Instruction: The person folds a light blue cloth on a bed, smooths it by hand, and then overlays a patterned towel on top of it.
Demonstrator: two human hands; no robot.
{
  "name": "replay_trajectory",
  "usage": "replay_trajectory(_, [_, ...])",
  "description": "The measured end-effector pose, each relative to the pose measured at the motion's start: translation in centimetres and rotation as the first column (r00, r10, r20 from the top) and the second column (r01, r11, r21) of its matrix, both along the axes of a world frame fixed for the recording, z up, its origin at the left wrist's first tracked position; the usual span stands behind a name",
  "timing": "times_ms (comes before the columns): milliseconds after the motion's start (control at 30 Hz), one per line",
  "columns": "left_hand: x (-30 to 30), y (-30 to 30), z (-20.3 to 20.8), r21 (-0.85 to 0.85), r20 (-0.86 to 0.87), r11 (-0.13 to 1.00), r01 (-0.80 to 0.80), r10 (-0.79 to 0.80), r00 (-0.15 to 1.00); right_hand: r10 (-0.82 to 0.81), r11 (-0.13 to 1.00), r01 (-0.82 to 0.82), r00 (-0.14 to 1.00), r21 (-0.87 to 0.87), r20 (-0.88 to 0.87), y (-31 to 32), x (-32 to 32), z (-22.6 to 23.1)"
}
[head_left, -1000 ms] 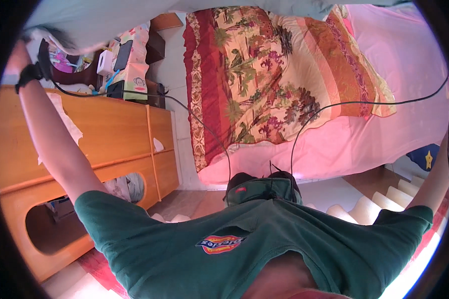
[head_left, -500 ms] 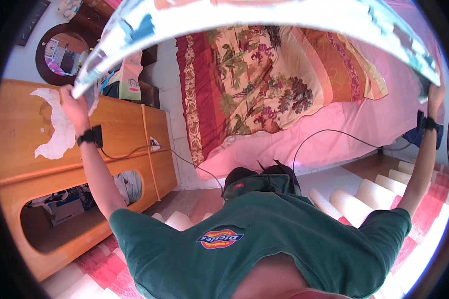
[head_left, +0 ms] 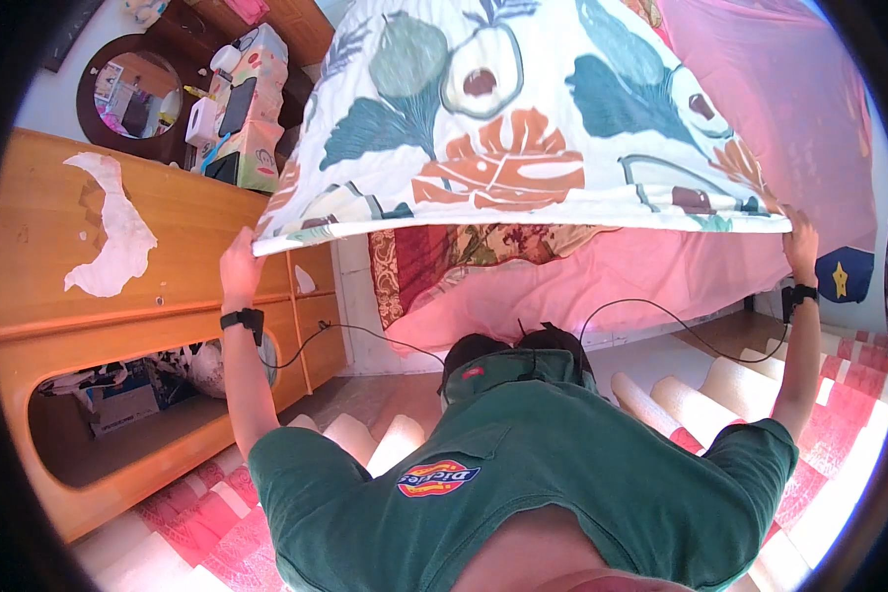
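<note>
A white sheet of cloth (head_left: 523, 89) printed with teal leaves and rust-coloured plants stretches between my two hands. My left hand (head_left: 239, 266) is closed on its near left corner, beside the wooden cabinet. At the near right corner, my right hand (head_left: 801, 243) grips the same edge. That edge runs nearly straight and taut, while the rest spreads away over the bed. Beneath it, a patterned red and cream blanket (head_left: 424, 281) shows only in part. A pink bedsheet (head_left: 562, 281) covers the bed around it.
An orange wooden cabinet (head_left: 197, 222) with an oval opening stands at my left. Behind it are a round mirror (head_left: 136, 87) and a tissue box (head_left: 201, 120). Thin cables (head_left: 651, 302) run from both wrists. A red and white curtain (head_left: 829, 395) hangs behind me.
Both hands have come down and nearer to me, bringing the cloth's edge lower. The cloth now spreads over the bed and hides most of the patterned blanket.
</note>
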State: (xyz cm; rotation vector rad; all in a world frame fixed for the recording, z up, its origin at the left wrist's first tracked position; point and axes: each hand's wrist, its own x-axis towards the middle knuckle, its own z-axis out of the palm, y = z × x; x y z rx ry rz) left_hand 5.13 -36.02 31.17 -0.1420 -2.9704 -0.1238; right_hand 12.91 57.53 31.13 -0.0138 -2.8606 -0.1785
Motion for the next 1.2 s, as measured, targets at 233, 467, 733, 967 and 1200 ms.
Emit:
replay_trajectory(233, [0.9,0.3,0.4,0.01,0.099,1.0,0.003,-0.004,0.995,0.037,0.999,-0.039,0.983,0.011,0.181,-2.3,-0.3,2.5])
replay_trajectory(467, [1.3,0.6,0.7,0.034,0.241,0.999,-0.031,0.022,0.97,0.029,0.999,-0.041,0.934,0.025,0.356,-2.8,-1.8,5.2])
replay_trajectory(733, [1.7,0.7,-0.6,0.147,0.469,0.989,-0.01,-0.061,0.881,0.025,0.999,-0.032,0.874,0.007,0.485,-4.5,-3.1,7.5])
replay_trajectory(967, [3.3,0.3,-3.5,0.156,0.685,0.979,-0.134,-0.01,0.728,-0.155,0.988,0.114,0.715,0.105,0.681,-6.1,-3.4,6.7])
replay_trajectory(1200, [6.2,0.1,-5.5,0.002,0.738,0.938,-0.348,0.234,0.634,-0.106,0.989,0.148,0.649,0.012,0.753,-1.1,0.8,1.6])
